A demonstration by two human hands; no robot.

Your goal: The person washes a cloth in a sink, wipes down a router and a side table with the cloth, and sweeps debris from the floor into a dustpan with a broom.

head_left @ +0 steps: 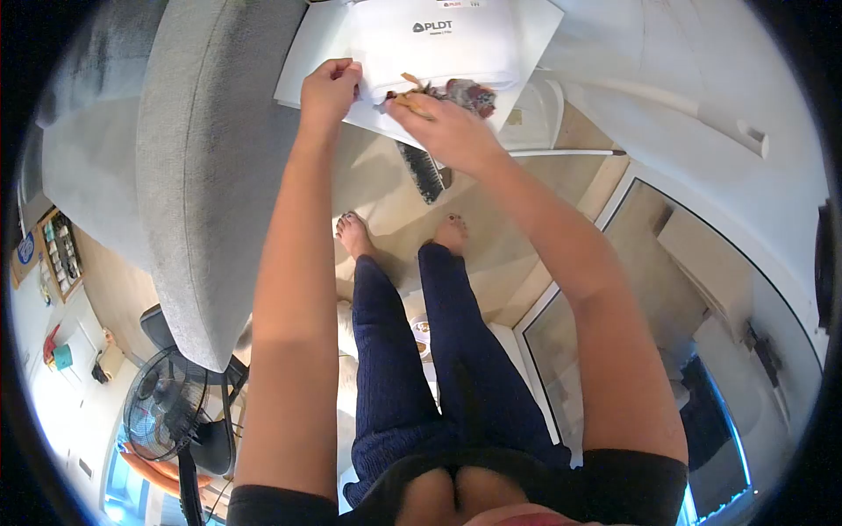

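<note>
A white box-shaped device marked PLDT (434, 57) lies on a white tabletop (303, 54). At its near edge is a crumpled tan, brown and grey bundle (471, 95); I cannot make out its kind. My right hand (445, 131) has its fingers closed on the tan part of this bundle. By the device's near left corner, my left hand (331, 90) is closed in a pinch, and what it holds, if anything, is hidden.
Below the tabletop a black brush head (423, 172) with pale dust rests near the floor, close to my bare feet (354, 233). A grey sofa (219, 167) rises on the left. A glass-panelled door (649, 289) stands right, a black fan (165, 405) lower left.
</note>
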